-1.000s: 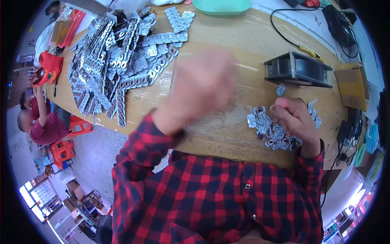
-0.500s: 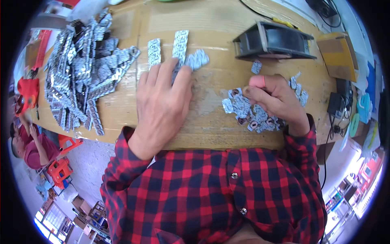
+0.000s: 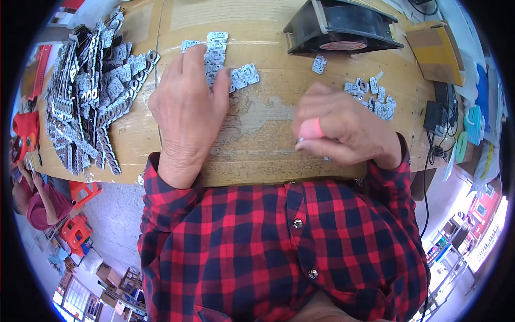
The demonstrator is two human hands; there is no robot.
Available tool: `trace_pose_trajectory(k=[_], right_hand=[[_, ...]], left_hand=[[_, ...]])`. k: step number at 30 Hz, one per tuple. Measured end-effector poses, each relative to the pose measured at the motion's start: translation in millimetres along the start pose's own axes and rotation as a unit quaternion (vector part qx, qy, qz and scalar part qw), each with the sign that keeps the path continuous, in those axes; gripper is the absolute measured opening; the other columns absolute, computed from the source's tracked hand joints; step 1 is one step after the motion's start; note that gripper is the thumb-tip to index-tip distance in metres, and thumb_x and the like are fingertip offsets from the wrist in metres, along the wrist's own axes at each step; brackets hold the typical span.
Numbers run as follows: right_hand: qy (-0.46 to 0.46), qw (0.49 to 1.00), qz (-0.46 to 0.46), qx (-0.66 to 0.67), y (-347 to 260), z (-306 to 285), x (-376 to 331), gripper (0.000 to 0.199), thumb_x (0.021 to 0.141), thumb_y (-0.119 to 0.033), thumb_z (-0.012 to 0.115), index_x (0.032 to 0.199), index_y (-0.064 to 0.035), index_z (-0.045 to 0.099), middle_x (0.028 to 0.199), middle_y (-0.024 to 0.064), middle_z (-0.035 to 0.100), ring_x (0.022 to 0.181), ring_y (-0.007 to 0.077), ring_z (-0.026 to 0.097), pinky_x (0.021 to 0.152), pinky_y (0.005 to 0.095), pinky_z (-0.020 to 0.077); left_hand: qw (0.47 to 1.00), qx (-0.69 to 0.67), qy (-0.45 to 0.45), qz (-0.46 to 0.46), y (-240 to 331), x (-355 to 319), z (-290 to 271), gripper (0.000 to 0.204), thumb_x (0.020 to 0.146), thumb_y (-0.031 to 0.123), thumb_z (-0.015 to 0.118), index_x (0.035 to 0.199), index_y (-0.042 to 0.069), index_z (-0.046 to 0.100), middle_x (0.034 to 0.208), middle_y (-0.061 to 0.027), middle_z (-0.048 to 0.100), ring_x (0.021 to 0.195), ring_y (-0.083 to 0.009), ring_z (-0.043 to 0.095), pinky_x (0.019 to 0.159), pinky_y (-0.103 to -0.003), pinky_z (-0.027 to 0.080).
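My left hand point(image 3: 188, 104) lies palm down at the left-centre of the cardboard-covered table, thumb apart from the fingers. Its fingertips rest by a strip of small silvery circuit boards point(image 3: 216, 52), and the hand covers part of it. A shorter strip point(image 3: 244, 78) slants just right of the thumb. My right hand point(image 3: 343, 126), with a pink band round one finger, is curled at the right-centre. Bits of small boards peek out beneath its thumb, while its fingertips are mostly hidden. Beyond it lies one loose board point(image 3: 319, 64), with a small group of boards point(image 3: 378, 99) to the right.
A large heap of board strips point(image 3: 94, 102) fills the table's left side. At the back stands a black fan point(image 3: 340, 27), with an open cardboard box point(image 3: 434, 53) to its right. Black power adapters point(image 3: 437, 115) and cables sit at the right edge. Another person point(image 3: 45, 201) is far left.
The whole view has shifted, so table things sit farther up and left. My right hand has turned palm down over the near pile of boards, which it now mostly hides. My left thumb has spread.
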State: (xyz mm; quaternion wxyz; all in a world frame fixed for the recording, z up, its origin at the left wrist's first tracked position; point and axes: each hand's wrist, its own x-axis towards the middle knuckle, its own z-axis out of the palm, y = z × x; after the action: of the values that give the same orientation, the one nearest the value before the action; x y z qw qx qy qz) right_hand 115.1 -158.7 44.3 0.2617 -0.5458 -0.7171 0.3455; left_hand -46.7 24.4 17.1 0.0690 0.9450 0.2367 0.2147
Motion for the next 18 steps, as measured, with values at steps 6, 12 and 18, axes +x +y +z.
trace_pose_trajectory(k=[6,12,18], right_hand=[[0.221,0.962,0.130,0.095,4.9,2.3,-11.6,0.014,0.093,-0.011,0.059,0.086,0.0002,0.063,0.074,0.0059,0.062,0.072,0.0154,0.060,0.063,0.0269,0.0481],[0.273,0.880,0.230,0.312,5.7,2.5,-8.7,0.027,0.096,-0.023,0.056,0.085,0.0005,0.064,0.071,0.0011,0.061,0.058,0.0054,0.057,0.051,0.0178,0.0453],[0.227,0.855,0.239,0.401,9.5,2.5,-8.5,0.028,0.096,-0.025,0.055,0.084,-0.0009,0.064,0.069,0.0011,0.061,0.056,0.0057,0.057,0.047,0.0185,0.0441]], left_hand=[[0.958,-0.279,-0.002,-0.073,1.4,-3.4,-3.7,0.027,0.070,-0.001,0.064,0.097,-0.002,0.064,0.065,-0.0004,0.057,0.051,-0.0059,0.044,0.051,-0.020,0.039],[0.815,-0.518,-0.155,-0.206,7.6,-6.4,-12.7,0.023,0.074,-0.006,0.061,0.096,-0.004,0.067,0.070,0.0038,0.056,0.060,-0.0018,0.046,0.056,-0.018,0.039],[0.653,-0.663,-0.256,-0.264,15.6,-1.9,-22.7,0.027,0.073,-0.008,0.058,0.099,-0.005,0.067,0.071,0.0024,0.058,0.064,-0.0034,0.052,0.061,-0.017,0.042]])
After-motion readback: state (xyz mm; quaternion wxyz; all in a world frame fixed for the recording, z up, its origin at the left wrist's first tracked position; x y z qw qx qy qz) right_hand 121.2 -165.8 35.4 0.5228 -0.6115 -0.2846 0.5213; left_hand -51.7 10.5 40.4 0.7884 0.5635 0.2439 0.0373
